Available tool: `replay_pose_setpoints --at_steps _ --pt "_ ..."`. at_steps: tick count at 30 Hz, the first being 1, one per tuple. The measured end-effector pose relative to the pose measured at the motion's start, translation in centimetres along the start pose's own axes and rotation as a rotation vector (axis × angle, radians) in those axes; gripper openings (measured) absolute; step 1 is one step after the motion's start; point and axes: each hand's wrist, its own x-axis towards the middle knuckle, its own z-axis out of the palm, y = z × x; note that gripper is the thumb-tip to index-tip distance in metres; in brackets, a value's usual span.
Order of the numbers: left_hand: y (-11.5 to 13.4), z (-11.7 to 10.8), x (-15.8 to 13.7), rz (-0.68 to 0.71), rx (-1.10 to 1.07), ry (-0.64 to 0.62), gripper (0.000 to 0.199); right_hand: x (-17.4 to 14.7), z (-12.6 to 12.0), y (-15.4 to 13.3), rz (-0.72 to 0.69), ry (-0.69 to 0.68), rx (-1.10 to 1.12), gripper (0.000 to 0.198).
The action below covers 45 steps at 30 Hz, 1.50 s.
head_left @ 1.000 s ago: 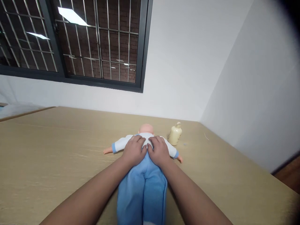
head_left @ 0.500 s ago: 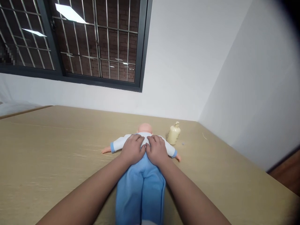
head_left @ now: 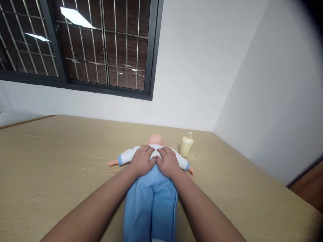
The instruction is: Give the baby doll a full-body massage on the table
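A baby doll (head_left: 151, 201) in a white top with blue cuffs and blue trousers lies face down, its bald head pointing away from me and its arms spread. My left hand (head_left: 143, 160) rests flat on the left side of its back, fingers stretched out. On the right side of the back lies my right hand (head_left: 167, 161), also palm down with extended fingers. The two thumbs nearly meet at the doll's spine. Neither hand grips anything. A cream pump bottle (head_left: 186, 146) stands upright just beyond the doll's right-hand sleeve.
The doll lies on a wide wood-coloured tabletop (head_left: 63, 161) that meets a white wall (head_left: 191, 67). A dark-framed window (head_left: 106, 43) with metal bars is at the upper left. A thin pale strand (head_left: 219, 147) lies right of the bottle.
The view has shifted very slightly. Both hands stay on the doll's back, with hardly any movement of the fingers.
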Motion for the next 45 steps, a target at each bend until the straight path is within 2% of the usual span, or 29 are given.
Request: replay_pose_setpoints --at_steps 3,5,13,16,20,26,45 --pt "0.0 0.4 -0.2 -0.02 0.021 0.021 0.045 -0.2 0.5 0.3 -0.019 0.01 0.015 0.048" --pt "-0.1 0.5 -0.2 -0.043 0.013 -0.011 0.046 -0.2 0.7 0.4 -0.015 -0.019 0.02 0.05" --pt "-0.9 0.5 0.6 -0.05 -0.076 -0.099 0.032 0.8 -0.3 0.3 0.039 -0.106 0.054 0.03" --pt "-1.1 0.7 0.4 -0.075 -0.113 -0.063 0.033 0.7 -0.2 0.5 0.034 -0.062 0.087 0.031" --pt "-1.3 1.1 -0.2 -0.121 -0.2 0.049 0.039 0.3 0.3 1.2 0.011 0.039 0.179 0.038" --pt "-1.6 1.2 -0.6 -0.099 -0.231 0.088 0.041 0.1 0.5 2.1 -0.006 0.041 0.228 0.042" --pt "-1.5 0.7 -0.7 -0.067 -0.157 0.019 0.049 0.0 0.4 2.5 -0.033 0.023 0.209 0.045"
